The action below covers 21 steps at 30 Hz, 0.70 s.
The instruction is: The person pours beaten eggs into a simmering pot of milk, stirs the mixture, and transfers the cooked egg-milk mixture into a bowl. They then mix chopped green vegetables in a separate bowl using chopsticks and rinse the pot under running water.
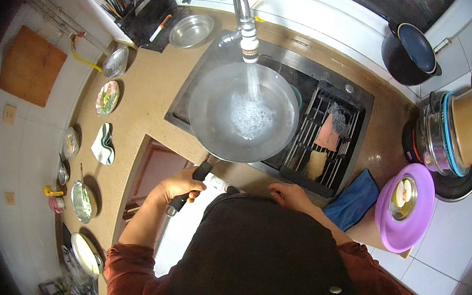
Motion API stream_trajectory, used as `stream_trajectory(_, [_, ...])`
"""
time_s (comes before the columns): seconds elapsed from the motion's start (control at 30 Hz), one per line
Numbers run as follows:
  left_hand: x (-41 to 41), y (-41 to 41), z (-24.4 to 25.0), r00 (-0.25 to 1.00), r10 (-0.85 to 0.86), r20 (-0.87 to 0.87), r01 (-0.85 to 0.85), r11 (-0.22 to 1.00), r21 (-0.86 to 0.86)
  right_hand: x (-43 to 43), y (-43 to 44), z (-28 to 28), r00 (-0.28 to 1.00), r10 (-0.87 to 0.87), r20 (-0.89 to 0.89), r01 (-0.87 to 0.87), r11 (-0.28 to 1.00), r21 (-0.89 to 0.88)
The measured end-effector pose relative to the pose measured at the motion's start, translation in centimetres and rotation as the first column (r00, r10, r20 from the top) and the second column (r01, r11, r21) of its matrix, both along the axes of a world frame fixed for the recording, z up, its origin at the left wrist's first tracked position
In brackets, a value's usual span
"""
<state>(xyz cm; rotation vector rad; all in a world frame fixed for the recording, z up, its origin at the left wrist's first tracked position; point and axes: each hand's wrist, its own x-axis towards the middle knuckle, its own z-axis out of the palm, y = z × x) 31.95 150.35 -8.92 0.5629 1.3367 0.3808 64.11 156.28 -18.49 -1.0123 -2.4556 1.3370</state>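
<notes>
My left hand (184, 186) is closed around the black handle of a metal wok (213, 137). The wok sits over the sink (179, 110), under the chrome faucet (242, 11). Water runs from the faucet's white-tipped spout into the wok and foams in its middle. My right hand (285, 196) rests near the front edge of the counter by the sink, its fingers curled; I see nothing in it. On the rack (297, 145) at the sink's right lie a pink cloth (327, 135), a dark mesh scrubber (339, 119) and a tan sponge (316, 164).
A blue cloth (353, 199) and a purple basin (425, 217) holding a bowl with cut fruit lie at the right, near stacked pots (471, 125). Bowls, a covered plate (107, 98) and a folded cloth (103, 145) line the left counter. A knife block (142, 18) stands behind.
</notes>
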Motion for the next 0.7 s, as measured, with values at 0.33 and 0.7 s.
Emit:
stream_trajectory(0.33, [-1.8, -0.1, -0.7, 0.996, -0.011, 0.086, 0.011, 1.000, -0.002, -0.6, -1.1, 1.3, 0.968, -0.249, -0.030, 0.245, 0.964, -0.104])
stream_trajectory(0.7, [-2.0, -0.5, -0.6, 0.999, -0.030, 0.044, 0.029, 0.999, 0.022, -2.3, -1.0, 1.1, 0.966, -0.222, -0.135, 0.218, 0.975, -0.040])
